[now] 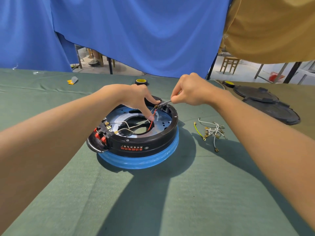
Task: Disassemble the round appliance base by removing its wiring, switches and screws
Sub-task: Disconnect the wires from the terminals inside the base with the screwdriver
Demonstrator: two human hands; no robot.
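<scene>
R hand (192, 90) pinches thin tool (165, 103) at terminal (157, 106), far side of base (144, 142).
L hand (134, 99) unclamped: thumb presses red wire (152, 122), forefinger on rim (173, 109). Base mid-scene on blue ring (141, 161); pulled wires (212, 132) to its right. Prob best: keep base pinned, lever terminal straight off, no yanking wire. White wires (127, 127) + switches (101, 133) near-left not yet off.

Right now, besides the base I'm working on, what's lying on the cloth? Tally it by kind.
Tape rolls: 2
Black covers: 2
Loose-wire pile: 1
Yellow-grey scrap: 1
Total: 6
</scene>
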